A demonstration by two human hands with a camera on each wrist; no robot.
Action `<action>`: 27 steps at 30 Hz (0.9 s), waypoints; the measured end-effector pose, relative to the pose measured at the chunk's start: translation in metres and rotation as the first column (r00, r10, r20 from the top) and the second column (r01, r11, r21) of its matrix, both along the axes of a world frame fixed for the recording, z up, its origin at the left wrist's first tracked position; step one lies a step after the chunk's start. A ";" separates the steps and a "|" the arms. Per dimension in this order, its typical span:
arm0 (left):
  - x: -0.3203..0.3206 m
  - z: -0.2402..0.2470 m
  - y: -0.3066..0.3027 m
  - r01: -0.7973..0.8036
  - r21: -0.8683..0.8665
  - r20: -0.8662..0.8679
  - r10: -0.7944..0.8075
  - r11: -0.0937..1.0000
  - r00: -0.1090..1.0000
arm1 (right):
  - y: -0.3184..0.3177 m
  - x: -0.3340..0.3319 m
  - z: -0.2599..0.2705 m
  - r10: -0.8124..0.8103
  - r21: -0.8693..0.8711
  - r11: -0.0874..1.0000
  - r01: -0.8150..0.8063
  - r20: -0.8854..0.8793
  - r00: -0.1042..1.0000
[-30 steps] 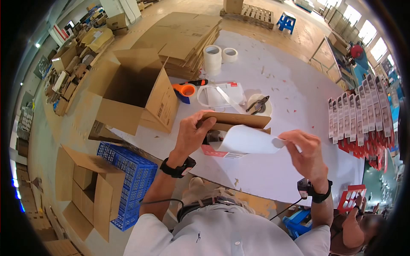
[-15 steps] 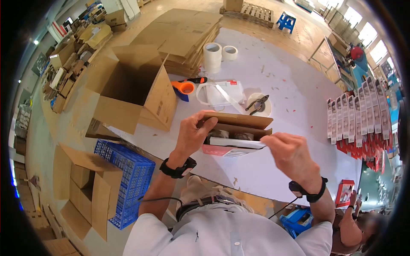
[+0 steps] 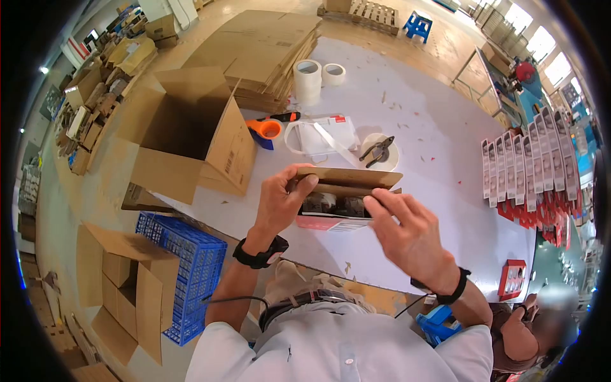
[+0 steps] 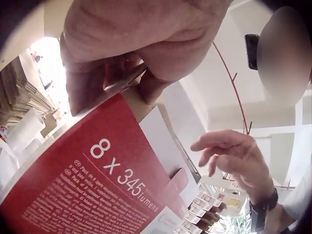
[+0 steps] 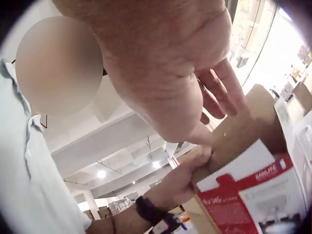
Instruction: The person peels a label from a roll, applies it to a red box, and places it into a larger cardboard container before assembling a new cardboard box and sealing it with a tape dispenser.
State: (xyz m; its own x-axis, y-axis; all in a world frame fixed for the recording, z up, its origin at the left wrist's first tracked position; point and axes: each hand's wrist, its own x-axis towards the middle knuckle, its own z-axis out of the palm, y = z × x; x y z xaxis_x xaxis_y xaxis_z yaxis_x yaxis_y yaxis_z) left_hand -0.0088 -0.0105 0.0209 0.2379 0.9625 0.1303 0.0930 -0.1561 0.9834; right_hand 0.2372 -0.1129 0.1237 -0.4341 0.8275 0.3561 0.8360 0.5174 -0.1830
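Observation:
A red and white printed cardboard box stands with its top flaps up on the table; its red end reads "8 x 345 lumens". My left hand grips the left end of the box, thumb and fingers over the raised brown flap. Inside lie dark, rounded items, partly covered by shadow. A white sheet sticks up along the printed wall in the right wrist view. My right hand hovers over the right end with loosely bent fingers, fingertips right at the opening, holding nothing.
A large open carton and stacked flat cardboard stand at the back left. Tape rolls, an orange tape dispenser and pliers lie behind the box. Printed sleeves stack at right; a blue crate stands below left.
My right hand pushed the white sheet down into the box, then let go and moved left over the opening. My left hand kept its grip on the box.

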 end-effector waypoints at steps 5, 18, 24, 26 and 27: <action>0.002 0.004 -0.001 -0.003 0.020 0.024 0.003 1.000 1.000 | -0.028 -0.026 -0.054 0.010 -0.178 0.983 -0.031 -0.121 0.993; -0.012 0.002 -0.021 -0.050 0.138 0.217 0.019 0.989 0.976 | -0.038 0.037 -0.040 -0.321 -0.098 0.929 0.357 -0.695 0.643; -0.013 -0.004 -0.034 -0.175 0.095 0.078 0.168 0.980 0.983 | -0.004 0.046 -0.074 -0.455 -0.394 0.890 0.229 -0.751 0.478; 0.004 -0.012 -0.035 -0.258 0.136 0.084 0.248 0.957 0.965 | 0.007 0.029 -0.081 -0.435 -0.359 0.900 0.246 -0.762 0.479; 0.009 -0.018 -0.035 -0.303 0.169 0.089 0.292 0.938 0.952 | 0.010 0.022 -0.087 -0.447 -0.342 0.892 0.294 -0.762 0.468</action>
State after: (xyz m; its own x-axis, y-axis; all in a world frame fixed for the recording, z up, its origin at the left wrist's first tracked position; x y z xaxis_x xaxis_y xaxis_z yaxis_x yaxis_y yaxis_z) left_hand 0.0001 -0.0453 0.0027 -0.0699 0.9477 0.3115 0.1021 -0.3038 0.9472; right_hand 0.2587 -0.1028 0.0364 0.3366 0.9097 0.2432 0.3908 0.1000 -0.9150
